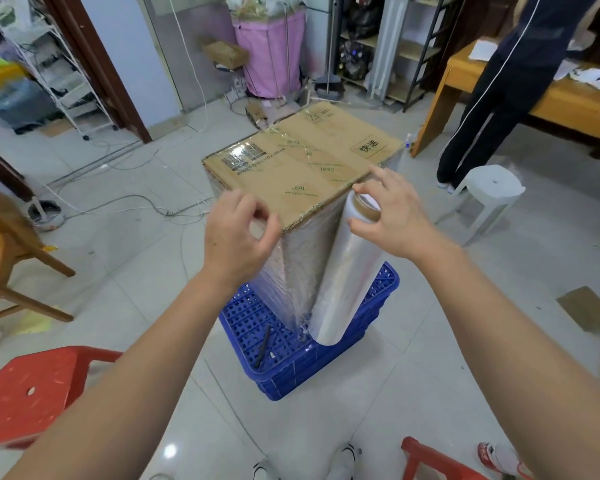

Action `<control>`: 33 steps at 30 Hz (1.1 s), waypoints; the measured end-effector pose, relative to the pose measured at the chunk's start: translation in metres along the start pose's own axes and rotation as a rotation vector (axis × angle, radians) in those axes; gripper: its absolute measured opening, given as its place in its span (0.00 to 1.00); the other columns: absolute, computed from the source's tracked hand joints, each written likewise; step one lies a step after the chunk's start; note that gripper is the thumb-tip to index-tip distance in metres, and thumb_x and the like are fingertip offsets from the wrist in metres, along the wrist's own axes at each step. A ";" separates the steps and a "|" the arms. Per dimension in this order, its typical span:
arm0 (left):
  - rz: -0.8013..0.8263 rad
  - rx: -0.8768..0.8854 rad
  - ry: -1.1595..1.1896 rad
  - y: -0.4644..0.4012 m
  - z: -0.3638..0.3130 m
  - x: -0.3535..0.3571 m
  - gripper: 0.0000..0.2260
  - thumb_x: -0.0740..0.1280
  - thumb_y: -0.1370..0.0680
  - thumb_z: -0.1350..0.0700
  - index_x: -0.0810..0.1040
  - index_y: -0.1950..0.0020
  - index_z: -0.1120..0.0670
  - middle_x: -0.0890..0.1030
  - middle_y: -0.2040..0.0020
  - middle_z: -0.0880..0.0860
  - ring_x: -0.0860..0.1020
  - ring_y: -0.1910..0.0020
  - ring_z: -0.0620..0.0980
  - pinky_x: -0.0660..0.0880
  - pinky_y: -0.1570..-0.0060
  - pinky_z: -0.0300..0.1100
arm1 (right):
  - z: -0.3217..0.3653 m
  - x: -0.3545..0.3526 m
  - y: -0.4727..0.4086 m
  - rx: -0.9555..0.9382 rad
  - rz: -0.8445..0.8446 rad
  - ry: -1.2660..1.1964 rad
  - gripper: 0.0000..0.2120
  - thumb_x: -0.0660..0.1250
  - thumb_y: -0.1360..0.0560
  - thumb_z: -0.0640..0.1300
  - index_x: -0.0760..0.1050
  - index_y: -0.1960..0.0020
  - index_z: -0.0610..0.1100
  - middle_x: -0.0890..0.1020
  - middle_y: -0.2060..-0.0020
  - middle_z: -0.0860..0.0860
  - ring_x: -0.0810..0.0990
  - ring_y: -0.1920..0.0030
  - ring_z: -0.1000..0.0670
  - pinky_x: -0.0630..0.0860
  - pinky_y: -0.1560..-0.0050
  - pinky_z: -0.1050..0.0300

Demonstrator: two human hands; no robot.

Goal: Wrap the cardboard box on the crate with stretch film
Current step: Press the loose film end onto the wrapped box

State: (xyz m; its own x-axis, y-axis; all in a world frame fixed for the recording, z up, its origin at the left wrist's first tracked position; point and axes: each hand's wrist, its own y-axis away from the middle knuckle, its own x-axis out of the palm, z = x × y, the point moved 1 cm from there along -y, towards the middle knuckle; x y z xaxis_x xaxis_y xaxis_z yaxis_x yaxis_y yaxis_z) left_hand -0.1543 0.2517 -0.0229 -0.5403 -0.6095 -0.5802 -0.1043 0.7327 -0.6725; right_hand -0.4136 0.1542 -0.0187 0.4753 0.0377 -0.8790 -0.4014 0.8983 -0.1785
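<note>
A tall cardboard box [302,168] stands upright on a blue perforated plastic crate [326,362] in the middle of the floor. Clear stretch film covers its near sides. A roll of stretch film [343,271] stands upright against the box's near right side, its foot down by the crate. My right hand [392,213] grips the roll's top end, fingers around the cardboard core. My left hand [236,233] sits at the box's near top corner, fingers curled and pinching the film edge there.
A red stool [32,389] stands at the near left, another red stool [430,459] at the bottom right. A white stool [489,195] and a person's legs [482,109] are beside a wooden table [575,105] at the right. Cables trail across the floor at the left. A black marker [263,344] lies on the crate.
</note>
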 end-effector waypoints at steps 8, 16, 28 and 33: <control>0.713 -0.077 -0.246 -0.076 -0.043 0.054 0.30 0.63 0.20 0.34 0.68 0.21 0.45 0.61 0.17 0.53 0.62 0.20 0.56 0.59 0.23 0.54 | -0.022 -0.001 0.028 0.187 -0.048 -0.318 0.38 0.82 0.36 0.58 0.74 0.29 0.56 0.63 0.26 0.55 0.68 0.29 0.53 0.68 0.28 0.53; 0.796 -0.064 -0.431 -0.067 -0.026 0.083 0.32 0.55 0.17 0.34 0.51 0.15 0.42 0.48 0.14 0.51 0.46 0.16 0.55 0.44 0.19 0.57 | -0.024 0.016 0.031 0.199 -0.149 -0.459 0.35 0.85 0.37 0.49 0.72 0.35 0.53 0.72 0.37 0.54 0.70 0.41 0.61 0.63 0.46 0.79; 0.815 -0.013 -0.490 -0.070 -0.013 0.075 0.39 0.64 0.19 0.35 0.47 0.15 0.42 0.47 0.14 0.50 0.48 0.16 0.55 0.46 0.18 0.55 | -0.013 0.024 0.047 0.279 -0.319 -0.485 0.32 0.84 0.38 0.50 0.72 0.40 0.57 0.73 0.42 0.56 0.72 0.44 0.58 0.65 0.51 0.77; 0.811 0.024 -0.503 -0.066 -0.012 0.073 0.39 0.64 0.19 0.35 0.47 0.15 0.42 0.48 0.14 0.51 0.48 0.16 0.55 0.46 0.18 0.56 | -0.022 0.007 0.045 0.312 -0.372 -0.457 0.32 0.83 0.39 0.51 0.71 0.41 0.59 0.73 0.40 0.56 0.72 0.46 0.58 0.68 0.50 0.69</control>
State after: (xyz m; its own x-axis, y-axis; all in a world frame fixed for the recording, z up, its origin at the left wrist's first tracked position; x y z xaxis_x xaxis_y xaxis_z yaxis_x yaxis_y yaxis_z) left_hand -0.1969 0.1626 -0.0156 -0.0174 0.0188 -0.9997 0.1645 0.9863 0.0157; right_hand -0.4456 0.1857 -0.0430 0.8497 -0.1797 -0.4956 0.0667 0.9692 -0.2371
